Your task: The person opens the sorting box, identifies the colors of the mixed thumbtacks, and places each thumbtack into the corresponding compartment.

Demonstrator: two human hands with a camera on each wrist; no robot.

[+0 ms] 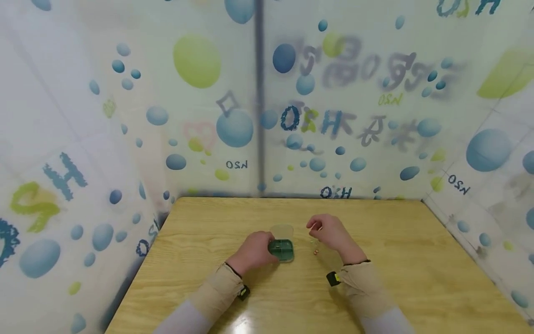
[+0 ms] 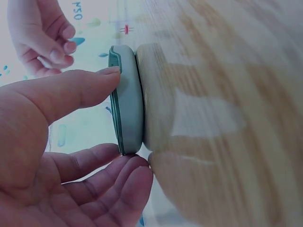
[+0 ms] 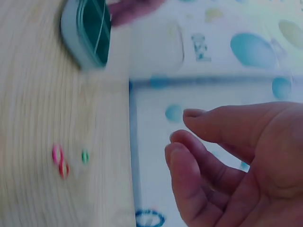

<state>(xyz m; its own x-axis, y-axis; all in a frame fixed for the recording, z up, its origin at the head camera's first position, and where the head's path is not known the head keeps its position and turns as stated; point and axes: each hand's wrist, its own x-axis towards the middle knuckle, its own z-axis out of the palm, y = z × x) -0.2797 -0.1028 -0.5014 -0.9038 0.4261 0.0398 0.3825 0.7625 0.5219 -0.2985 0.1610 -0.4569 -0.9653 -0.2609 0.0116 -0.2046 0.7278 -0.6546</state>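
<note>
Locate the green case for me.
In the head view, the green case sits on the wooden table, just right of the left hand gripping it, with small reddish pieces lying farther right.

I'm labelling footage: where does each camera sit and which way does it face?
Head: on the head, facing forward and down at the table; left hand, right hand and sleeves show.
Left wrist: on that wrist, facing the box; both hands show.
Right wrist: on that wrist, facing wall and small pieces; both hands show.
Both wrist views share the box.
</note>
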